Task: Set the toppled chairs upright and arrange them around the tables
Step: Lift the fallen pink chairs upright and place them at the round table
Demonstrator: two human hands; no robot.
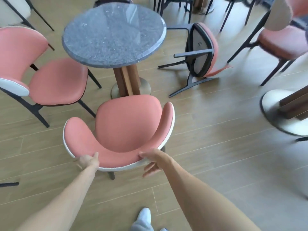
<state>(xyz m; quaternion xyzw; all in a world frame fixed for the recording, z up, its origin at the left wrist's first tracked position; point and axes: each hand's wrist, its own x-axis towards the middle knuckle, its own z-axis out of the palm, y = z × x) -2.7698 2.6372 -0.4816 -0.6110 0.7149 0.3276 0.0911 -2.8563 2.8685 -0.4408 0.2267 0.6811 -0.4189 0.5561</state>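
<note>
On a floor of pale wood-look planks (208, 164) stands a round worktop (113, 35) of speckled grey stone, carried by a brown wooden pedestal (127, 80) on a round metal foot. Just in front of it an upright pink chair (126, 124) faces the pedestal, its curved back edged in white. The left hand (88, 161) grips the back's rim with the thumb on the pink inner face; its fingers are hidden behind the rim. The right hand (152, 161) rests its thumb on the rim while its fingers (150, 170) hang loosely apart below the white edge, not clamped.

A second pink chair (55, 80) stands upright at the left of the worktop, its seat partly under the stone edge. To the right a toppled chair (202, 50) lies on its side — dark legs pointing left, pale underside of the seat showing, apart from the pedestal.

Much is cut off: a white chair (13, 12) at top left, a pink chair (283, 42) at the right edge, blurred, and another table's pale round foot (273, 114) with only the base of its wooden post in view. More dark chair legs cross the top edge. A white-socked foot (144, 215) shows at the bottom — the rest of the person is out of frame.
</note>
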